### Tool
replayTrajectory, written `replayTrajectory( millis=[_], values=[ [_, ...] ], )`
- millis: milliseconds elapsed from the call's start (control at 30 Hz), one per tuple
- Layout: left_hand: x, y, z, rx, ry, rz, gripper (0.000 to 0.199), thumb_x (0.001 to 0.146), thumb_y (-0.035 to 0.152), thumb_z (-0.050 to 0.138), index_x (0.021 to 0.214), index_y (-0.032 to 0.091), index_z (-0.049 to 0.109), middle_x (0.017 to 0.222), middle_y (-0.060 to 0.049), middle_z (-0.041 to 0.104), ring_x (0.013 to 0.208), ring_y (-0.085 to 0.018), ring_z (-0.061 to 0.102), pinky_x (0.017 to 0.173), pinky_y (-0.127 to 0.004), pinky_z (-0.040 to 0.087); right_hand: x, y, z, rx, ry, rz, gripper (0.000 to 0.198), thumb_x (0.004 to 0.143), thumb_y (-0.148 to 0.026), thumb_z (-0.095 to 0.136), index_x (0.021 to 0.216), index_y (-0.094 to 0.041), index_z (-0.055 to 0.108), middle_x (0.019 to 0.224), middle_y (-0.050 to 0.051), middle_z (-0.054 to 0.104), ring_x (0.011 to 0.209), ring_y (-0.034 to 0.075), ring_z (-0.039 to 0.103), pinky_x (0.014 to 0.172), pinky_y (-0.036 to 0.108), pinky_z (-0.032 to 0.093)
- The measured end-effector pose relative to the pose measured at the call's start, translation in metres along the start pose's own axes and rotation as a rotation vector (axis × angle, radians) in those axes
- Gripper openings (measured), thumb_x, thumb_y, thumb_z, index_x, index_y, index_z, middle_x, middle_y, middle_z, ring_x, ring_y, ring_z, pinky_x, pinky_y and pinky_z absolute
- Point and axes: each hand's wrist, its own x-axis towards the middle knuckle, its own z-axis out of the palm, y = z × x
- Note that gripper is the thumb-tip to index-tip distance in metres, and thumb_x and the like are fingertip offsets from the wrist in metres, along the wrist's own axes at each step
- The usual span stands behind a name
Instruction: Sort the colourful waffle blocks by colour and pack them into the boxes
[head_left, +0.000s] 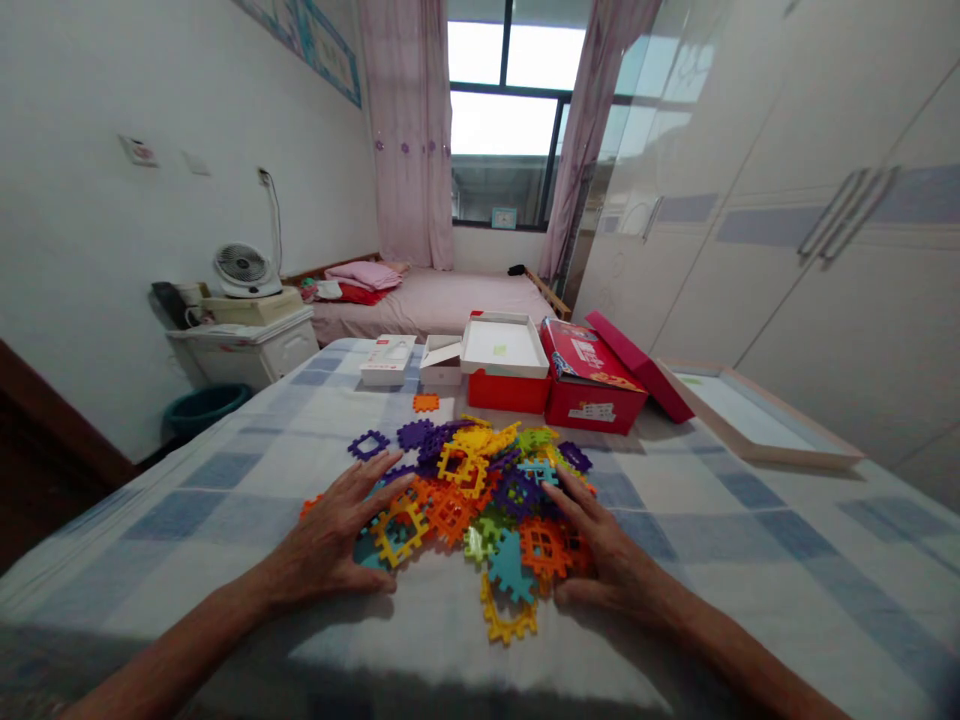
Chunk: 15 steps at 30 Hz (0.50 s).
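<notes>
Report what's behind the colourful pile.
Behind it: an orange piece, two white boxes, a red box under a white tray, and a printed red box. The pile covers whatever lies close behind.

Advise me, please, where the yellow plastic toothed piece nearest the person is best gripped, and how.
Pinch the yellow piece by its toothed near edge, probably from the person's side: it juts onto the blue-checked cloth, while a turquoise plastic piece crowds its far side.

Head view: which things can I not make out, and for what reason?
In head view:
Lower pieces of the plastic pile: hidden by upper ones
Inside of the red box: covered by the white tray on it
Print on the white label: too small
Left forearm and right forearm: cut off by the bottom edge
</notes>
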Motion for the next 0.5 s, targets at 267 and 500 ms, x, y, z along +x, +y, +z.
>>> replayTrajectory(
  millis=[267,500],
  values=[
    [0.018,-0.005,-0.008,-0.021,0.046,-0.046,0.071,0.083,0.060,0.047,0.145,0.027,0.033,0.154,-0.009,0.025,0.138,-0.031,0.028,0.111,-0.046,0.028,0.029,-0.019,0.006,-0.057,0.103,-0.031,0.090,0.075,-0.050,0.067,0.149,-0.024,0.023,0.156,0.015,0.014,0.142,0.034,0.015,0.111,0.054,0.024],
    [0.107,-0.055,0.004,-0.091,0.017,-0.296,0.057,0.093,0.048,0.029,0.134,0.013,0.048,0.143,-0.015,0.043,0.135,-0.027,0.033,0.112,-0.043,0.025,0.014,0.009,-0.028,-0.067,0.225,0.188,0.054,0.091,-0.048,0.041,0.140,-0.027,0.040,0.149,0.010,0.035,0.134,0.028,0.037,0.108,0.050,0.034]
  ],
)
